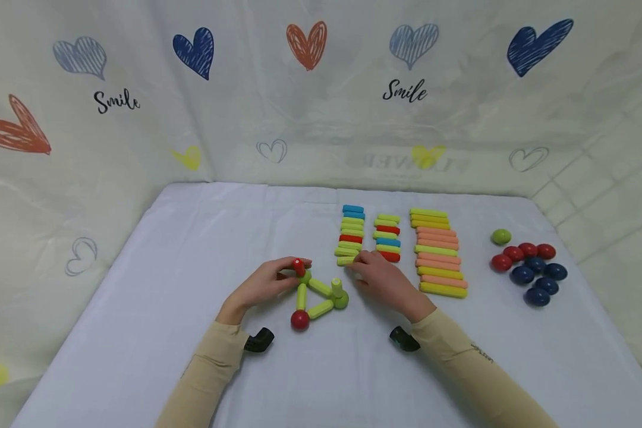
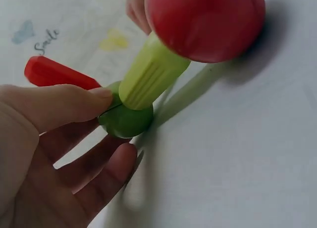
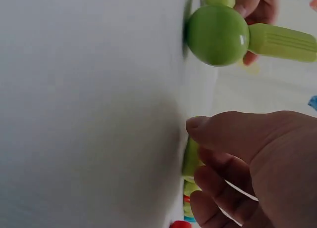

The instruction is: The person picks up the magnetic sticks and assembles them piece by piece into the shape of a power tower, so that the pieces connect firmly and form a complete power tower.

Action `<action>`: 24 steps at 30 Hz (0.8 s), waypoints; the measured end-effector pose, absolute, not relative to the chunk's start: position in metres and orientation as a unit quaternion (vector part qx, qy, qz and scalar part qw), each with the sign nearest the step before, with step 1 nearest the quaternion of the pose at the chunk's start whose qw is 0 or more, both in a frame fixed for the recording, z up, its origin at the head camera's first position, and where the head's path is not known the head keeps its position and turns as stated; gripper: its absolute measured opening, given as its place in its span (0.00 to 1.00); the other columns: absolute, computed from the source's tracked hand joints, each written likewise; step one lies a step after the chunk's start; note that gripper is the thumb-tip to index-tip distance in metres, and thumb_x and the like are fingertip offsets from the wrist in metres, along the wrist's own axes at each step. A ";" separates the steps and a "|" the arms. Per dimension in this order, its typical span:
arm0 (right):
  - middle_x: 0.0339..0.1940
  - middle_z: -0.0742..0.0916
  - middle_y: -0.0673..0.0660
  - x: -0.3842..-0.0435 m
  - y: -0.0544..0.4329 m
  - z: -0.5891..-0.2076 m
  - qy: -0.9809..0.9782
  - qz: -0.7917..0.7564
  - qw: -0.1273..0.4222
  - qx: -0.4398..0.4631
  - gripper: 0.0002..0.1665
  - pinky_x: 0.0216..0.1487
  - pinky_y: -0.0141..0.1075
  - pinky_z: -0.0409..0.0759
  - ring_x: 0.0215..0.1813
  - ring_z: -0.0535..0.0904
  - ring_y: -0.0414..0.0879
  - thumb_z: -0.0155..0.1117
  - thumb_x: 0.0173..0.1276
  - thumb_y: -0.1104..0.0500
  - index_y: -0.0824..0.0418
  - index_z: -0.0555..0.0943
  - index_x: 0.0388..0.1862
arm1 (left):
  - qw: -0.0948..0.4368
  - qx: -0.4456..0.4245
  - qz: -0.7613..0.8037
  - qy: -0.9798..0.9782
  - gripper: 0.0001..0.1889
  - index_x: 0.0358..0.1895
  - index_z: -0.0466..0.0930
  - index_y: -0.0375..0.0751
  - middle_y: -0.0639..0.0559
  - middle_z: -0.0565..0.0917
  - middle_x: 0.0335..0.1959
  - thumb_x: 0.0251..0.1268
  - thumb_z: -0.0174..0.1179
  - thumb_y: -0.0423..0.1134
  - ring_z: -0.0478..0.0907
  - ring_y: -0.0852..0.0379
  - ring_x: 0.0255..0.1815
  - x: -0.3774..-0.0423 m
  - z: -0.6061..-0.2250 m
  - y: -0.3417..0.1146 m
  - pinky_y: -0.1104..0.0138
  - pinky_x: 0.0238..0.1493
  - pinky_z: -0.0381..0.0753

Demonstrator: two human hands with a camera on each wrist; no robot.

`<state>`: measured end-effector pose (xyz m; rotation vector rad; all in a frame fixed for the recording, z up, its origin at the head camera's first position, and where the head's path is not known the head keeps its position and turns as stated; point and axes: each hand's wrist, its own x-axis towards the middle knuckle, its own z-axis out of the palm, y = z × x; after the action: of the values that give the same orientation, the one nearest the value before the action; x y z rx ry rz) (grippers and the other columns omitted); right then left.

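Observation:
A triangular frame of three light green rods (image 1: 302,297) joins two green balls (image 1: 341,299) and a red ball (image 1: 300,320). A red rod (image 1: 298,267) stands up from the far green ball, and a short green rod (image 1: 336,287) rises from the right one. With thumb and fingers my left hand (image 1: 267,282) grips the far green ball (image 2: 126,120). To the right of the frame, my right hand (image 1: 382,279) pinches the end of a loose light green rod (image 1: 345,261), the nearest in its column. Its fingertips partly hide that rod (image 3: 191,161) in the right wrist view.
Short rods in mixed colours lie in two columns (image 1: 351,239) beyond my right hand. Farther right is a column of longer yellow, pink and green rods (image 1: 437,261). Loose red balls (image 1: 527,249), blue balls (image 1: 537,296) and one green ball (image 1: 501,236) sit at the right.

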<state>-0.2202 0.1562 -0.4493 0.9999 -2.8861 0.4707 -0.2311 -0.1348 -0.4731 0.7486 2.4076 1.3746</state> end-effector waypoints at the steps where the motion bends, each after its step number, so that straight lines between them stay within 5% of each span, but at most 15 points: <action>1: 0.43 0.81 0.55 -0.219 0.156 -0.451 -0.933 0.156 0.029 0.322 0.20 0.44 0.36 0.80 0.44 0.75 0.49 0.74 0.58 0.65 0.61 0.84 0.50 | 0.138 0.257 0.476 0.830 0.16 0.57 0.79 0.44 0.55 0.80 0.58 0.67 0.62 0.33 0.76 0.58 0.58 -0.231 -0.473 -0.135 0.66 0.55 0.79; 9: 0.58 0.81 0.57 -0.218 0.158 -0.455 -0.932 0.151 0.063 0.323 0.28 0.52 0.42 0.81 0.56 0.74 0.53 0.74 0.58 0.64 0.60 0.79 0.59 | 0.202 0.270 0.478 0.811 0.13 0.49 0.83 0.46 0.56 0.82 0.47 0.61 0.67 0.32 0.78 0.57 0.47 -0.228 -0.468 -0.142 0.65 0.52 0.78; 15: 0.46 0.82 0.55 -0.218 0.158 -0.455 -0.941 0.118 0.053 0.314 0.24 0.45 0.37 0.81 0.48 0.74 0.50 0.77 0.56 0.61 0.59 0.83 0.53 | 0.231 0.312 0.467 0.794 0.14 0.50 0.82 0.47 0.53 0.80 0.51 0.60 0.68 0.33 0.75 0.53 0.48 -0.224 -0.463 -0.144 0.64 0.51 0.79; 19: 0.40 0.82 0.53 -0.215 0.159 -0.451 -0.946 0.124 0.008 0.300 0.16 0.43 0.35 0.80 0.43 0.75 0.47 0.76 0.57 0.60 0.58 0.85 0.45 | 0.228 0.303 0.457 0.805 0.14 0.49 0.83 0.47 0.54 0.82 0.49 0.60 0.69 0.35 0.75 0.56 0.48 -0.223 -0.463 -0.144 0.66 0.50 0.77; 24: 0.39 0.83 0.49 -0.209 0.170 -0.432 -0.925 0.241 -0.095 0.277 0.13 0.44 0.35 0.81 0.40 0.77 0.43 0.70 0.64 0.59 0.58 0.82 0.47 | 0.222 0.270 0.451 0.821 0.13 0.47 0.83 0.48 0.55 0.82 0.45 0.60 0.69 0.34 0.75 0.55 0.45 -0.220 -0.458 -0.142 0.63 0.49 0.77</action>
<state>-0.2093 0.1696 -0.4320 0.9284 -3.0965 0.8058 -0.2204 -0.1417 -0.4579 0.7457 2.2688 1.2455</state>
